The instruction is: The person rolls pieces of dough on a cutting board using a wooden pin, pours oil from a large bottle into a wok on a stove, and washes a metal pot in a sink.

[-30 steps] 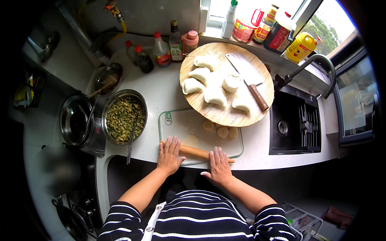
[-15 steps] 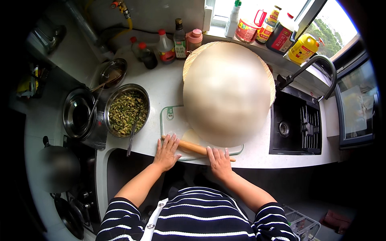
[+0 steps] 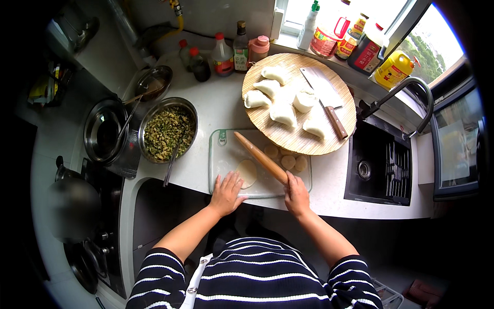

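Note:
My right hand (image 3: 296, 194) grips the near end of a wooden rolling pin (image 3: 260, 157), which slants up to the left over the cutting board (image 3: 220, 149). My left hand (image 3: 226, 194) rests at the board's near edge, fingers extended, touching or just beside a flat round dough wrapper (image 3: 247, 174). To the right of the pin lie several small dough discs (image 3: 288, 162), partly hidden by it. Behind the board, a round woven tray (image 3: 298, 147) bears several large white dumplings (image 3: 282, 114), a white round lump (image 3: 304, 100) and a cleaver (image 3: 322, 85).
On the left, a metal bowl (image 3: 195, 119) holds chopped green-and-brown filling, with a utensil handle leaning over its rim. Further left are metal basins (image 3: 88, 135). Bottles (image 3: 223, 57) line the back wall. A black sink (image 3: 355, 175) with a curved faucet (image 3: 431, 98) lies right.
The rolling pin was lying across the board's near edge under both hands; now my right hand alone holds it, tilted. My left hand has let go and moved slightly right, beside the wrapper.

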A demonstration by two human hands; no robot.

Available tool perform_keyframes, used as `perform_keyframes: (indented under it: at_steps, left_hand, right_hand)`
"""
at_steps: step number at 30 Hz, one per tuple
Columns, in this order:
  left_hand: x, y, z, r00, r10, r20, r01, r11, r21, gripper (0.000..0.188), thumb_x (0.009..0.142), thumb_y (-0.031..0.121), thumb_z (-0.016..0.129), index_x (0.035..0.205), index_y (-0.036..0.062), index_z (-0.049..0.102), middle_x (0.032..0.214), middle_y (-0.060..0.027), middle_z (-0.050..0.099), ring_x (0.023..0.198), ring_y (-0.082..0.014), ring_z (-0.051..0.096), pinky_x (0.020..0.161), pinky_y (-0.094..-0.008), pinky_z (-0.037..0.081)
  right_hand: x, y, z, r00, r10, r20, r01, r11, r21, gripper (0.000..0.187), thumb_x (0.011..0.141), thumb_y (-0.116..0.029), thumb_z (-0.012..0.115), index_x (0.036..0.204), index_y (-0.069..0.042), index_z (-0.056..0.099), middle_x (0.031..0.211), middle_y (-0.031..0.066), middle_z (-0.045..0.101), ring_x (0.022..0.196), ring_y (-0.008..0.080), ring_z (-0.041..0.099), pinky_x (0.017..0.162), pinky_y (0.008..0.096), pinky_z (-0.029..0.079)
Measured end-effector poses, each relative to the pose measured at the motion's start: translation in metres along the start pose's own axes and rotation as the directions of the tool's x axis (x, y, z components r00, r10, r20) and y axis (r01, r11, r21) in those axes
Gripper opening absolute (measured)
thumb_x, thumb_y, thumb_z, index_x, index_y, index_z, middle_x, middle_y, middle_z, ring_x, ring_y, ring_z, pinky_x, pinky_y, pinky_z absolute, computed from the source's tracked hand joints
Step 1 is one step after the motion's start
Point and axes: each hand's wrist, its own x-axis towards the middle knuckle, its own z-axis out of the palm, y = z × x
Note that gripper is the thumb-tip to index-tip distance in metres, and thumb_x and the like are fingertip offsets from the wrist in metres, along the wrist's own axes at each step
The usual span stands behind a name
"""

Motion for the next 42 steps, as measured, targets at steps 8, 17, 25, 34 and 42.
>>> perform_keyframes:
  at_steps: [8,17,25,34,42]
  left_hand:
    - [0.024,0.016,0.007,0.935,-0.349,-0.068,0.333,0.927,-0.172,0.067,0.078,0.038,0.069,0.128,0.0019,0.045,0.131,-0.0184,0.046,0.124,-0.0365,0.038,0.105,-0.0511,0.024]
    - [0.027,-0.02,0.002,0.928,-0.37,0.048,0.371,0.928,-0.014,0.07,0.093,0.043,0.046,0.147,0.0053,0.022,0.155,-0.0147,0.014,0.143,-0.0364,0.01,0.11,-0.0616,0.005]
    - [0.007,-0.002,-0.009,0.928,-0.333,0.167,0.338,0.941,-0.001,0.073,0.092,0.047,0.047,0.148,0.0088,0.02,0.155,-0.0152,0.013,0.143,-0.035,0.009,0.11,-0.0624,0.005]
    - [0.06,-0.024,-0.008,0.881,-0.452,0.139,0.455,0.891,0.014,0.071,0.093,0.044,0.046,0.148,0.0084,0.018,0.155,-0.0142,0.014,0.143,-0.0349,0.008,0.11,-0.0614,0.004]
    - [-0.033,-0.003,-0.002,0.934,-0.288,0.213,0.307,0.95,-0.062,0.072,0.093,0.044,0.046,0.149,0.0103,0.016,0.156,-0.012,0.009,0.144,-0.0336,0.005,0.109,-0.0636,0.002]
  right_hand:
    - [-0.002,0.001,0.004,0.997,-0.077,0.024,0.077,0.997,0.016,0.051,0.079,-0.003,0.058,0.128,-0.006,0.047,0.111,0.0177,0.055,0.099,0.0362,0.055,0.081,0.0444,0.047]
    - [0.018,-0.005,0.019,0.931,-0.338,0.136,0.364,0.877,-0.313,0.065,0.083,-0.034,0.058,0.134,0.002,0.039,0.134,0.0185,0.044,0.122,0.0361,0.041,0.098,0.049,0.035]
    - [0.004,0.013,0.023,0.914,-0.335,0.228,0.39,0.881,-0.268,0.1,0.074,-0.064,0.06,0.138,0.007,0.03,0.146,0.0292,0.025,0.136,0.0436,0.023,0.109,0.0543,0.021]
    - [0.062,-0.008,0.024,0.972,-0.202,0.12,0.231,0.913,-0.336,0.1,0.076,-0.06,0.06,0.141,0.006,0.024,0.146,0.027,0.025,0.136,0.0432,0.022,0.111,0.052,0.017]
    - [-0.021,0.009,0.014,0.852,-0.41,0.326,0.503,0.812,-0.296,0.102,0.075,-0.069,0.051,0.139,0.007,0.028,0.146,0.0287,0.026,0.136,0.0433,0.025,0.11,0.0533,0.02]
